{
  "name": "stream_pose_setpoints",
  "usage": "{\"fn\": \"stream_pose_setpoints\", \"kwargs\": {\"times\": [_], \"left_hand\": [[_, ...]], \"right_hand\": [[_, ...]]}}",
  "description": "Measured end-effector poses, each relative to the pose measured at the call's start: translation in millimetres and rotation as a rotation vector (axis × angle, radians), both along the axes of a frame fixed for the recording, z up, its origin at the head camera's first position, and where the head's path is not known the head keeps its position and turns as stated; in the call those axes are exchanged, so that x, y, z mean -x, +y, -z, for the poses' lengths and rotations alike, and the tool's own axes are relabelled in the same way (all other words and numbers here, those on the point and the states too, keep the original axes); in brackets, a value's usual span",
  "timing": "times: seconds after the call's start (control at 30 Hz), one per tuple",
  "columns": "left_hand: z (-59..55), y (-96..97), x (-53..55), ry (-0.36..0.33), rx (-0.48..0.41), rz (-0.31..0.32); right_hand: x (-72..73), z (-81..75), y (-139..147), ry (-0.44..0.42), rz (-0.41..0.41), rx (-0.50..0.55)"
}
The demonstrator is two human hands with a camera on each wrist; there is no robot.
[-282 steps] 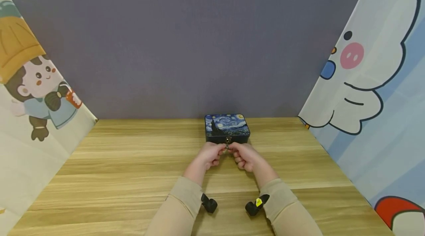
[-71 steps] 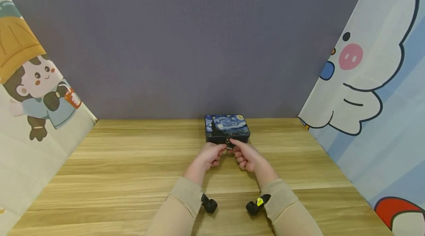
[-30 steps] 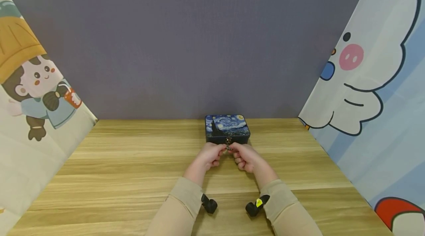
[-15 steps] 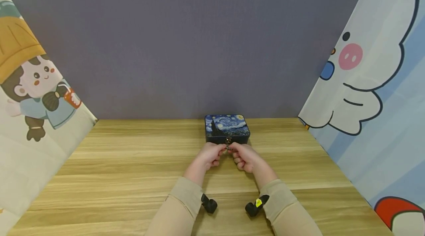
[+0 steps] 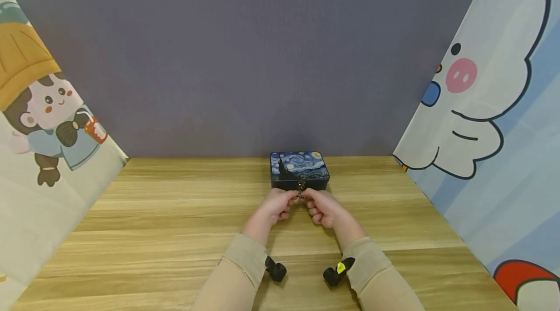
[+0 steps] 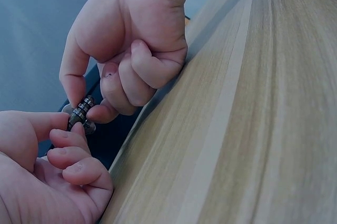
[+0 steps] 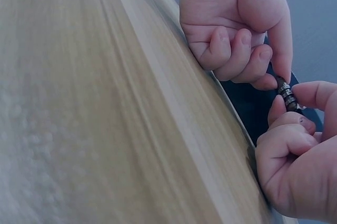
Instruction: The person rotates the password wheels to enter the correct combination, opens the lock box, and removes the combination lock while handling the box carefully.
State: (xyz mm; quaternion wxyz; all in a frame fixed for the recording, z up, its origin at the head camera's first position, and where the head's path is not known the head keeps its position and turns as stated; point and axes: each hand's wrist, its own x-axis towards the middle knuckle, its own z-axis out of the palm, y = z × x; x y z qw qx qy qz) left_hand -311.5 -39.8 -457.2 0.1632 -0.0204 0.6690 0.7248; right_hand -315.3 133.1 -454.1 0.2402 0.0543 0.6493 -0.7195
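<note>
A small dark combination padlock (image 6: 82, 109) with ringed number dials hangs at the front of a tin box (image 5: 299, 165). The lid carries a blue starry-night painting and is down. Just above the padlock, a brass-coloured clasp (image 5: 301, 185) shows on the box's front. My left hand (image 5: 276, 202) pinches one end of the padlock between thumb and index finger. From the other side, my right hand (image 5: 324, 206) pinches it at the dials, its remaining fingers curled in. The fingertips cover part of the padlock, and its digits are too small to read.
The wooden table (image 5: 175, 233) spreads out around the box and both forearms. A grey panel (image 5: 262, 58) rises right behind the box. Cartoon-printed sheets flank the table at left and right. A small black camera (image 5: 276, 269) sits at each wrist.
About two seconds ago a right-hand finger was raised over the clasp; now it is back down at the padlock. In the last second the hands have stayed nearly still, and the box has not moved.
</note>
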Motion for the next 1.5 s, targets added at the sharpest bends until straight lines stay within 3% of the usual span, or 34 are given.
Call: {"fn": "stream_pose_setpoints", "kwargs": {"times": [1.5], "left_hand": [[3.6, -1.0, 3.0, -0.012, -0.006, 0.005]], "right_hand": [[2.5, 0.5, 2.7, 0.007, 0.000, -0.007]]}}
